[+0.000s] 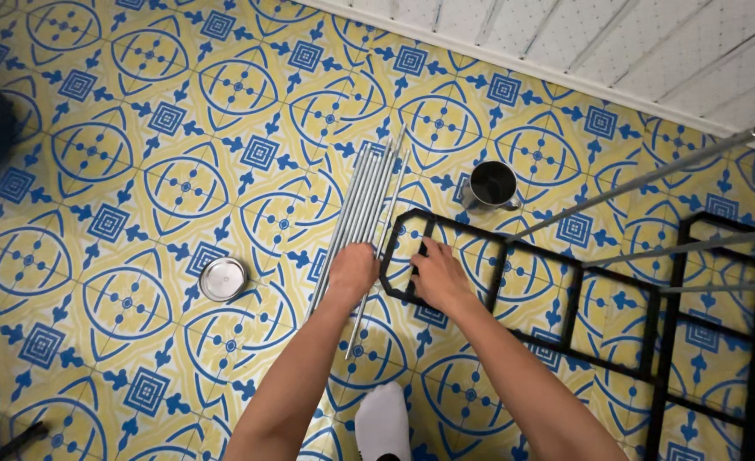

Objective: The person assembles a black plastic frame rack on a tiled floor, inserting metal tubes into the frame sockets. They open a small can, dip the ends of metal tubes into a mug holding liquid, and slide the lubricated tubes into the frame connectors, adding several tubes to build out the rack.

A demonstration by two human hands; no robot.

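My left hand (354, 271) closes over the bundle of thin grey metal rods (367, 209) lying on the patterned tile floor (121, 171); my right hand (437, 277) pinches the black metal lattice frame (565, 299) beside them. Loosely gripped, rods could roll apart.

You've got a round silver lid (223, 279) sitting on the yellow-and-blue patterned tile floor (138, 171) to the left, a dark metal cup (492, 184) farther off, white panelled wall (651, 43) at far right.
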